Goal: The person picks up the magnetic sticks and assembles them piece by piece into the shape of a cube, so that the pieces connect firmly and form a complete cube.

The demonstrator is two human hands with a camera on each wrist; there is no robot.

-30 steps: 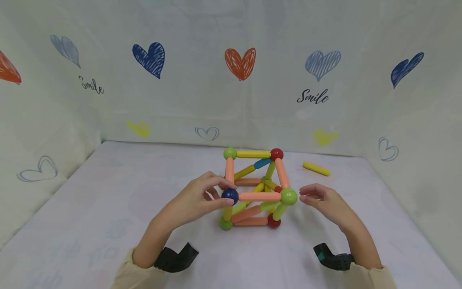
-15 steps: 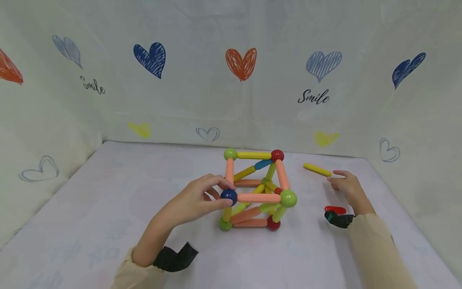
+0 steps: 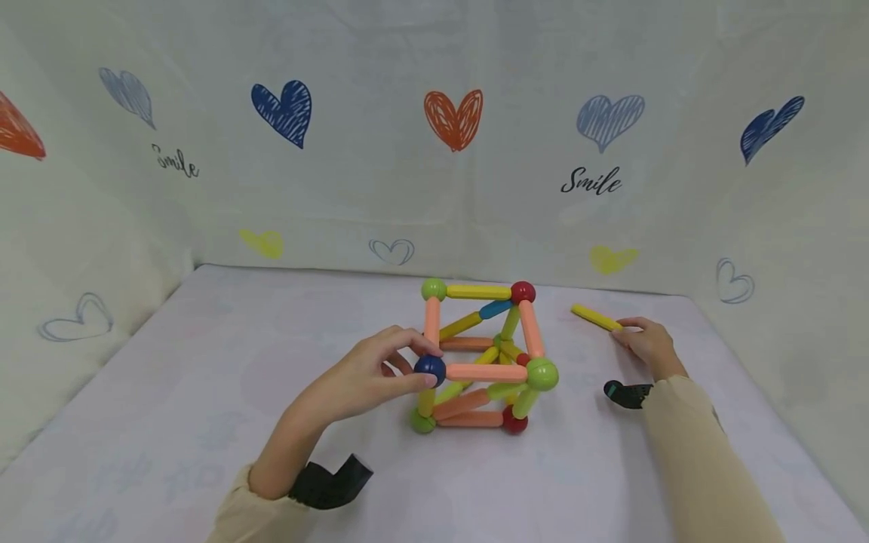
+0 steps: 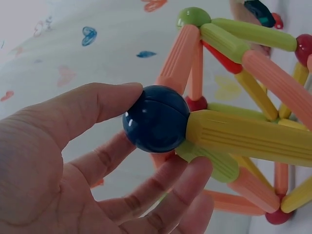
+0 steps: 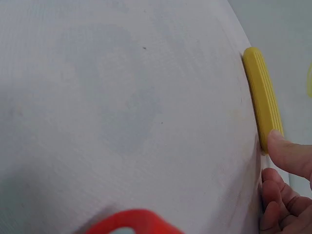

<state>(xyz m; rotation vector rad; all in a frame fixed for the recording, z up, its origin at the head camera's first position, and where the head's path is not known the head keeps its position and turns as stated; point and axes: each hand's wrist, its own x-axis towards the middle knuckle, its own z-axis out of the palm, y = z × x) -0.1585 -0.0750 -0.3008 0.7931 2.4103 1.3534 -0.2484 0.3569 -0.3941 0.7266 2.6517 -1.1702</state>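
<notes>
A cube-like frame of magnetic sticks and balls stands on the table, with a salmon stick (image 3: pixel 486 372) along its near top edge. My left hand (image 3: pixel 380 371) pinches the dark blue ball (image 4: pixel 157 119) at its near left corner, thumb and fingertips on opposite sides. From that ball runs a yellow stick (image 4: pixel 248 136). A light green ball (image 3: pixel 542 373) forms the near right corner. Farther right, my right hand (image 3: pixel 649 345) pinches the near end of a loose yellow magnetic stick (image 3: pixel 595 317). In the right wrist view, the thumb covers that end of the stick, which lies along the table.
The white table (image 3: pixel 204 377) meets a cloth backdrop (image 3: pixel 366 173) printed with hearts behind and at the sides. Black wrist mounts (image 3: pixel 333 483) sit on both wrists. A blurred red curved piece (image 5: pixel 134 219) shows at the bottom of the right wrist view.
My right hand has left the frame's near right corner, moved right and away, and taken hold of the loose yellow stick's end. The left hand stays on the dark blue ball.
</notes>
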